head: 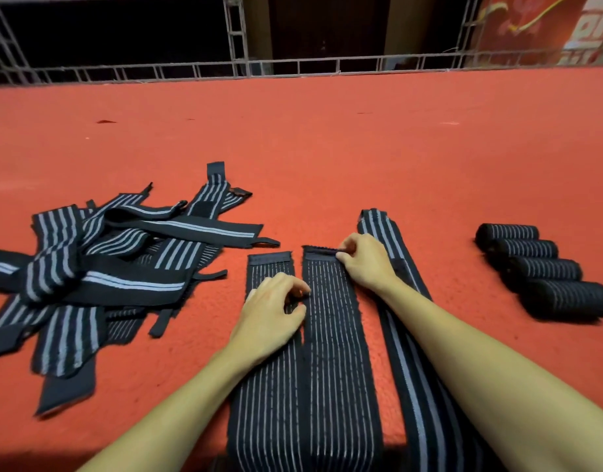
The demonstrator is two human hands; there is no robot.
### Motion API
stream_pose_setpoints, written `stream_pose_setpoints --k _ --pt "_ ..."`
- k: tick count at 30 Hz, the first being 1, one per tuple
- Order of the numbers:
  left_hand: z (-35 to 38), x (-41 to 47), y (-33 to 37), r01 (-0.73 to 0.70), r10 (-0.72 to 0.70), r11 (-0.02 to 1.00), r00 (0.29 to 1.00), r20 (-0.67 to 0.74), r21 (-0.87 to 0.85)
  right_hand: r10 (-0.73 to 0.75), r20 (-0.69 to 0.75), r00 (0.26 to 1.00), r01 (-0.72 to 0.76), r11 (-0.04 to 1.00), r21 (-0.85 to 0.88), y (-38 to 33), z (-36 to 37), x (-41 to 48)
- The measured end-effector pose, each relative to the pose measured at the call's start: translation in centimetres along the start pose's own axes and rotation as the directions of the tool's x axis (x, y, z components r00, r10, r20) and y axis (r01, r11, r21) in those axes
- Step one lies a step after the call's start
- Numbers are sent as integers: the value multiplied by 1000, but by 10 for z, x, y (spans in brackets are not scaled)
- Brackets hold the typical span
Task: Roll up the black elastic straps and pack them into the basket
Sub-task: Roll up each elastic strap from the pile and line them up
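Pinching the far end of a strap [330,335] just right of the pile [105,267] with the right hand [364,264]. Resting the left hand [272,315] loose, nearer the pile. Looks soft, light, stretchy; best grabbed there.

Ahead, the red carpeted surface [327,148] lies bare up to the grey metal truss railing [293,66] at its far edge, free to reach across. To my left, a tangled heap of loose black, grey-striped elastic straps [105,267] blocks a sideways sweep. To my right, a row of four rolled black straps [545,270] stands in the way. A bare strip of carpet separates it from the long flat straps [334,335] under my arms.
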State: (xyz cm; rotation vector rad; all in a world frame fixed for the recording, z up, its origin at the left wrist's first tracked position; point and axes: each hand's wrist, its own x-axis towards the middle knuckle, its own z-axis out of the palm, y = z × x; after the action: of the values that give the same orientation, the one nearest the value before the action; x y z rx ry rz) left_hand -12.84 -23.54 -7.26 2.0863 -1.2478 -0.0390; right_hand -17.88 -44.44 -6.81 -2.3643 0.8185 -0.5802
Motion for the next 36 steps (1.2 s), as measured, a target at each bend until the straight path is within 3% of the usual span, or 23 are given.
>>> stream_pose_setpoints --k 5,8,10,12,15,20,24,26,29,36 --pt "-3 1 4 70 -71 997 996 56 22 -65 -64 996 73 988 134 -10 -19 -24" --pt "-12 7 19 159 -187 975 965 186 153 -129 -49 990 136 971 194 -15 -39 -41" --pt "-16 10 30 208 -255 957 935 247 204 -112 -76 991 131 927 351 -28 -58 -49" --pt "-20 11 40 248 -263 965 925 276 87 -57 -50 997 75 813 577 -44 -80 -57" --pt "-29 0 56 256 -183 915 952 244 -312 -10 22 1000 -11 634 773 -68 -108 -69" --pt "-64 -30 90 277 -67 715 941 331 -642 78 25 997 -58 466 883 -97 -128 -87" --pt "-95 -52 112 304 55 531 919 390 -791 64 72 995 -93 421 902 -120 -138 -103" --pt "-109 -63 119 310 118 457 908 402 -834 9 116 993 -108 432 896 -128 -141 -109" --pt "-121 -75 116 320 134 364 911 389 -875 -48 170 984 -120 530 840 -132 -139 -113" --pt "-104 -86 69 441 -37 476 875 484 -761 -39 251 967 -125 788 603 -131 -110 -113"
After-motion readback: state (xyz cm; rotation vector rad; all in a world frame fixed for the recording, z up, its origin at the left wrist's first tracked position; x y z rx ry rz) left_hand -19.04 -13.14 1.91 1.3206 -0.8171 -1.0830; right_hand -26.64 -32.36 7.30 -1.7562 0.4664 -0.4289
